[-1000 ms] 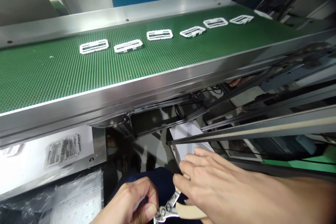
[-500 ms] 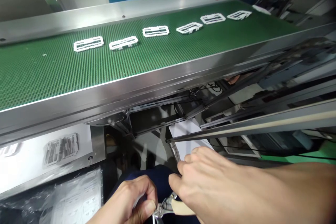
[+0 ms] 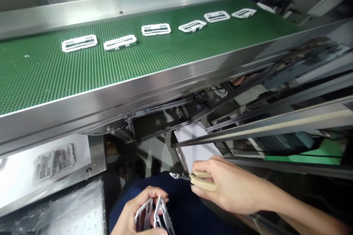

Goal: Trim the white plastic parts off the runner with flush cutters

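Observation:
My left hand [image 3: 135,211] is at the bottom edge, fingers closed round white plastic frame parts [image 3: 157,214] held over my dark blue lap. My right hand [image 3: 226,187] grips small cutting pliers [image 3: 193,179] with tan handles; their metal jaws point left, apart from the frames. Above, several white plastic frames lie in a row on the green conveyor belt [image 3: 82,69], from one at the left [image 3: 79,43] to one at the far right [image 3: 243,13].
The belt's steel front rail [image 3: 165,88] overhangs my hands. A white sheet [image 3: 197,147] lies under the frame behind the pliers. A clear plastic bag [image 3: 63,213] and a labelled steel panel [image 3: 52,158] are at lower left. Machine rails run to the right.
My right hand has pulled the pliers up and away from my left hand. The white frame parts now show in my left hand. The view has shifted right, so the belt's frames sit further left.

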The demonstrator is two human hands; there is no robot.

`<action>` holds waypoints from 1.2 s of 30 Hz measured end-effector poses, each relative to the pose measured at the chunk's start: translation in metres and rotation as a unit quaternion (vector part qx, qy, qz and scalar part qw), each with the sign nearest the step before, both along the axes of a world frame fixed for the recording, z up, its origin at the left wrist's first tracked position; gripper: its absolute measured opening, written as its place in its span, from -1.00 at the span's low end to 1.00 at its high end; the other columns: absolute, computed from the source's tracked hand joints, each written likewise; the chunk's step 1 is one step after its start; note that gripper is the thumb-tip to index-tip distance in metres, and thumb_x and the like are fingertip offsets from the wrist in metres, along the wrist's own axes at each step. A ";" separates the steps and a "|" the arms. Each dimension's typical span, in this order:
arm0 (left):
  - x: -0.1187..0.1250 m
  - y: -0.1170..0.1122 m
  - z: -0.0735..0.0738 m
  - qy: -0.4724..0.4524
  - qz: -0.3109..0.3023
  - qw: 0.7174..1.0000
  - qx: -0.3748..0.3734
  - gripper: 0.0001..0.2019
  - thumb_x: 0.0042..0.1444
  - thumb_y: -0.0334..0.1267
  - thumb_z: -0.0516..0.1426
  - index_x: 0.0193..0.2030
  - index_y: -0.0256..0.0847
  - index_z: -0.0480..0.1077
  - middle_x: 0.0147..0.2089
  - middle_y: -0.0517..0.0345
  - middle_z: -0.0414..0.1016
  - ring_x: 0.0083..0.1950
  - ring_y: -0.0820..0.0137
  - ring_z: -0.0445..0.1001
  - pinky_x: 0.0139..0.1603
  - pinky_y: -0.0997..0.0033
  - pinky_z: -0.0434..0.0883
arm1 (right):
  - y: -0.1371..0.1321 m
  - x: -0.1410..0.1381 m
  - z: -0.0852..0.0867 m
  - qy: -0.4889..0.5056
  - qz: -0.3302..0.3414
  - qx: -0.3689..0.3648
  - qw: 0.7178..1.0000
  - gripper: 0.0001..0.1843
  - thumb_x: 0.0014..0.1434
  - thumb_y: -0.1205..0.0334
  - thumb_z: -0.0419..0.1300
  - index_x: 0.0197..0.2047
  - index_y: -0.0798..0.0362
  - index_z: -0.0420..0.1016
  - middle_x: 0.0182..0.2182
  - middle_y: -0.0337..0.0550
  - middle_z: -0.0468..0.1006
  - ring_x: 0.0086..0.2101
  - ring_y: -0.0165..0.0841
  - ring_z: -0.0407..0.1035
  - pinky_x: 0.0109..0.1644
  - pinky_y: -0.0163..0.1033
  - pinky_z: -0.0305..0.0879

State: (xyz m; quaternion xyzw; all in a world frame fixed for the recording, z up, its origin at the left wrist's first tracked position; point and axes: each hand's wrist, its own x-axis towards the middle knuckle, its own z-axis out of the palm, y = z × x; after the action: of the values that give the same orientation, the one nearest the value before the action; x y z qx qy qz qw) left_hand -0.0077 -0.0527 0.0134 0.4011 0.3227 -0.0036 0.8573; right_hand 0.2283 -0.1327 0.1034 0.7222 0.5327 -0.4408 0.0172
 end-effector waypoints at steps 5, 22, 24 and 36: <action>0.002 -0.004 -0.017 -0.057 0.068 0.995 -0.045 -0.45 -0.10 0.13 0.29 0.01 -0.10 0.51 -0.12 -0.01 0.60 -0.21 0.29 0.47 -0.17 0.34 0.31 | -0.009 -0.006 -0.016 -0.018 0.019 0.114 0.993 -0.90 0.05 0.34 0.15 -0.36 0.01 0.27 -0.40 -0.29 0.38 -0.36 -0.38 0.25 -0.26 -0.30 0.14; 0.001 -0.005 -0.015 -0.106 0.041 0.983 -0.140 -0.46 -0.07 0.16 0.25 -0.02 -0.12 0.53 -0.07 -0.05 0.60 -0.10 0.14 0.54 -0.18 0.30 0.41 | -0.002 -0.006 -0.014 -0.076 0.164 0.168 0.969 -0.86 0.05 0.26 0.16 -0.27 0.02 0.33 -0.36 -0.21 0.36 -0.30 -0.31 0.26 -0.11 -0.18 0.16; 0.002 -0.006 -0.015 -0.115 0.033 0.985 -0.125 -0.48 -0.02 0.17 0.21 -0.01 -0.09 0.52 -0.08 0.01 0.61 -0.15 0.18 0.54 -0.19 0.32 0.39 | 0.000 -0.003 -0.012 -0.076 0.183 0.172 0.965 -0.88 0.04 0.27 0.16 -0.30 0.02 0.32 -0.38 -0.22 0.35 -0.32 -0.33 0.25 -0.15 -0.21 0.16; -0.002 -0.005 -0.033 -0.112 -0.018 0.987 -0.115 -0.38 -0.05 0.25 0.17 0.04 -0.13 0.50 -0.11 -0.06 0.59 -0.17 0.19 0.50 -0.18 0.32 0.37 | 0.008 0.004 -0.013 -0.086 0.221 0.202 0.950 -0.91 0.02 0.30 0.16 -0.41 0.00 0.27 -0.49 -0.32 0.32 -0.44 -0.37 0.23 -0.25 -0.25 0.12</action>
State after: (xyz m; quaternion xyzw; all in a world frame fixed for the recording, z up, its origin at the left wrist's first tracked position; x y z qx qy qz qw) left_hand -0.0099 -0.0578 -0.0198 0.3035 0.2146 -0.0111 0.9283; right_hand 0.2324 -0.1249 0.0908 0.6098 0.7535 -0.2455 0.0138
